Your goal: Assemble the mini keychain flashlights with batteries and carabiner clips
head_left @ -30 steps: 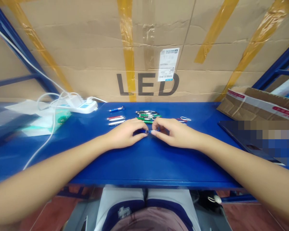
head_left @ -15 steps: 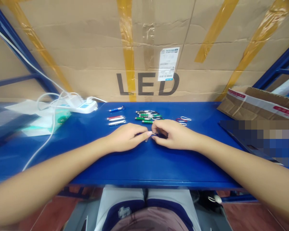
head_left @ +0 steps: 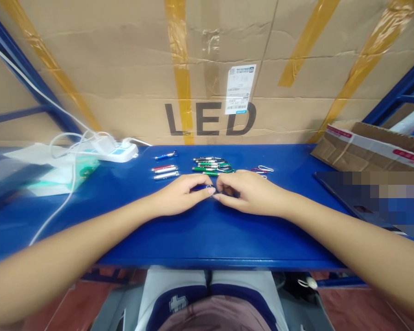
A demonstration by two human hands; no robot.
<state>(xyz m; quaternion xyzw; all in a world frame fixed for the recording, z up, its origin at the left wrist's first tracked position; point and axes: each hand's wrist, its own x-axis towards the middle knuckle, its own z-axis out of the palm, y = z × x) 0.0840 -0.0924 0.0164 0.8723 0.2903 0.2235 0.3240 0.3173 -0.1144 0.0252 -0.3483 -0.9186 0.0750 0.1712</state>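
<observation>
My left hand (head_left: pixel 181 195) is closed in a pinch around a small blue penlight (head_left: pixel 200 187), whose silver end shows beside the thumb. My right hand (head_left: pixel 246 193) meets it from the other side, thumb and fingers curled together at that end; whatever they hold is too small to make out. Just beyond the hands lie several green and black penlights (head_left: pixel 210 165) in a loose group. To their left rest a blue penlight (head_left: pixel 164 156), a red one (head_left: pixel 163 168) and a silver one (head_left: pixel 165 175). Small red and white clips (head_left: pixel 263 169) lie past my right hand.
A white power strip (head_left: pixel 119 152) with cables and a green-and-white packet (head_left: pixel 60 177) occupy the left of the blue table (head_left: pixel 207 243). At the right are an open cardboard box (head_left: pixel 362 149) and a dark flat panel (head_left: pixel 345 197), partly blurred. A large carton (head_left: pixel 124 69) stands behind.
The blue penlight shows more clearly inside my left hand now. The dark blue bit between my right fingertips no longer shows. Both hands stay close together in nearly the same place.
</observation>
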